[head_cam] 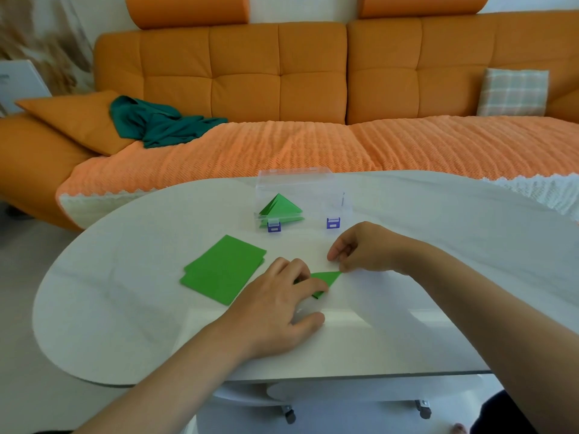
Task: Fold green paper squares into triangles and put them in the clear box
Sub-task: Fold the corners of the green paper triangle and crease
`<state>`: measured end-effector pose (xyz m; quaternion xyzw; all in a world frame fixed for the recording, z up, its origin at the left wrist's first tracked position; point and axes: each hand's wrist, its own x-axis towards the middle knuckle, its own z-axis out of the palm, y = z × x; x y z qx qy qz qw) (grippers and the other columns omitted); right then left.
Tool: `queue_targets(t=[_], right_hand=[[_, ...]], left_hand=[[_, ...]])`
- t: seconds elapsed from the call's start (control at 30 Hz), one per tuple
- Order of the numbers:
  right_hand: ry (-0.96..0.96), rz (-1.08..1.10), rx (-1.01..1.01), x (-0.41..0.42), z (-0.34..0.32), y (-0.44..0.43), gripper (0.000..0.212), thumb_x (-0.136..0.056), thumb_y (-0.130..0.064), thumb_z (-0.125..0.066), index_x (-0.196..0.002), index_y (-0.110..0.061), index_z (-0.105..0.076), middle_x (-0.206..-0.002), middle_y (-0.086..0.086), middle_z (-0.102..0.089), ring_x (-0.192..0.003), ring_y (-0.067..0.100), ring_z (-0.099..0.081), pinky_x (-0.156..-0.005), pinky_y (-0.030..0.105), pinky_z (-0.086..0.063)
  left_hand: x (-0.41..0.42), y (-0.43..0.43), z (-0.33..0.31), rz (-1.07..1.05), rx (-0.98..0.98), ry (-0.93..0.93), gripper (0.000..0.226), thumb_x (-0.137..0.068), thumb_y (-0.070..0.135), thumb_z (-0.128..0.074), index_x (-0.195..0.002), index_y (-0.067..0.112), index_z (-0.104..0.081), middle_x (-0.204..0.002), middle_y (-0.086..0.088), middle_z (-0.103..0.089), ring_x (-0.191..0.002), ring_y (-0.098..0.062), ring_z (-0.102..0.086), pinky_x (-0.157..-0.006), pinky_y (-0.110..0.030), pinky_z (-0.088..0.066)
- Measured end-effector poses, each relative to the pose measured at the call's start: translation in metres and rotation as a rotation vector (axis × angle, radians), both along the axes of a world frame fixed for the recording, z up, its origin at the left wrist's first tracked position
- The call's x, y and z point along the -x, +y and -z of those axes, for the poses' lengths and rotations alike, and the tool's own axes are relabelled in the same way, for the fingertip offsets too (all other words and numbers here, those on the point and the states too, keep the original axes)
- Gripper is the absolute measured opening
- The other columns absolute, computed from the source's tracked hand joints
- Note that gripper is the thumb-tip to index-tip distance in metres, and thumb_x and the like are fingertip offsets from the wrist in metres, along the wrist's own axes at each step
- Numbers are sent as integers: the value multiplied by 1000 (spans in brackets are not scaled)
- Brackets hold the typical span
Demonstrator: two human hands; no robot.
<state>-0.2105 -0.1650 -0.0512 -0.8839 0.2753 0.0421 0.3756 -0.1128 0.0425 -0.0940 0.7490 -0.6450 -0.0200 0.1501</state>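
**Fingers of both hands on one folded green triangle**

The fingers [300, 272] of the left hand [279, 311] lie almost straight and close together, pressing the green triangle [327, 278] flat on the white table [125, 308], with the thumb spread apart on the bare surface. On the right hand [363, 249] the fingers are curled, and thumb and forefinger pinch the sharp tip of the triangle.

This triangle lies near the middle of the table, a little toward the near edge. Its free tip points to the right; its long axis seems to run left to right, but the left hand covers most of it.

Just beside the left hand, toward the left edge, lies a stack of green paper squares [224, 269], set cornerwise to the near edge.

The clear box [294, 186] stands close to the far edge. It holds folded triangles [282, 208]: one leans with its point upward, others lie flat under it. On the front wall are two blue latches [333, 223], each with a small white field too small to read.
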Motion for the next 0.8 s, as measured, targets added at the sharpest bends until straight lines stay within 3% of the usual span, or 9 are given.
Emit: queue_targets(t=[0.13, 0.2, 0.3, 0.63, 0.8], right_hand=[[-15, -3, -9, 2, 2, 2, 29, -82, -5, -61, -83, -31, -73, -75, -7, -58, -69, 9, -52, -68, 16, -44], [-33, -2, -41, 2, 2, 7, 16, -81, -16, -72, -89, -29, -72, -78, -7, -58, -72, 9, -54, -68, 17, -44], [6, -43, 43, 1, 3, 13, 28, -72, -31, -85, -94, -30, -68, -81, -9, -52, -70, 7, -50, -64, 17, -39], [39, -48, 78, -2, 0, 16, 27, -72, -30, -85, -89, -33, -64, -82, -8, -48, -70, 8, -47, -60, 17, -36], [29, -48, 86, -3, 2, 15, 25, -74, -27, -84, -90, -32, -65, -81, -8, -49, -69, 9, -47, -60, 17, -36]], left_hand=[[3, -2, 0, -18, -11, -9, 49, -87, 65, -39, -130, 42, -46, -114, 17, -37, -110, -7, -33, -93, -23, -36], [4, -3, 0, -26, -23, -19, 51, -88, 67, -38, -133, 42, -44, -115, 17, -36, -111, -8, -32, -94, -24, -35], [6, -5, -2, -41, -43, -23, 52, -90, 66, -39, -136, 43, -41, -114, 15, -35, -111, -10, -32, -96, -26, -35], [1, 5, -3, -7, -33, 154, 36, -89, 59, -49, -122, 44, -52, -117, 20, -37, -116, -1, -33, -100, -29, -39], [-4, 19, -2, 20, -26, 212, 39, -87, 63, -42, -119, 44, -55, -127, 26, -37, -127, 5, -32, -106, -26, -35]])
